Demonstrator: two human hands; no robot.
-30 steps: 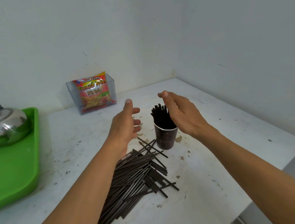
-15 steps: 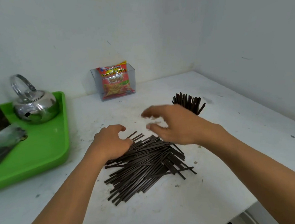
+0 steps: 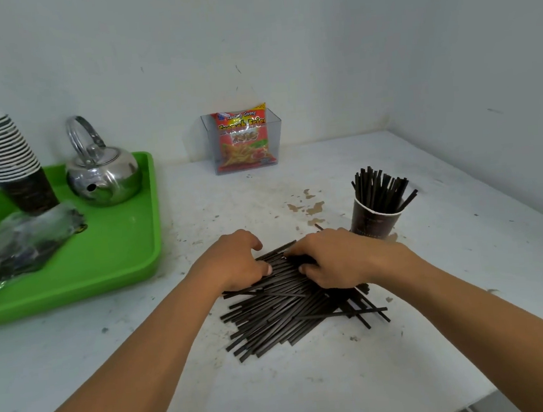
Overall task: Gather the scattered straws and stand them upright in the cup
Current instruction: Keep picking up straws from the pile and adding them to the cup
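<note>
A heap of thin black straws (image 3: 286,316) lies flat on the white table (image 3: 344,380) in front of me. My left hand (image 3: 236,264) and my right hand (image 3: 334,259) both rest on the far part of the heap, fingers curled down onto the straws; whether any straw is lifted cannot be told. To the right, a dark paper cup (image 3: 375,224) stands upright with a bunch of black straws (image 3: 380,189) sticking out of it, just beyond my right hand.
A green tray (image 3: 104,263) at the left carries a steel kettle (image 3: 103,174), a stack of paper cups (image 3: 7,163) and a plastic bag (image 3: 27,243). A clear box with a snack packet (image 3: 243,139) stands by the wall. The table's edge runs close on the right.
Both hands came down from beside the cup onto the straw heap, and their fingers now press on the straws. The view has shifted left, so the tray shows more.
</note>
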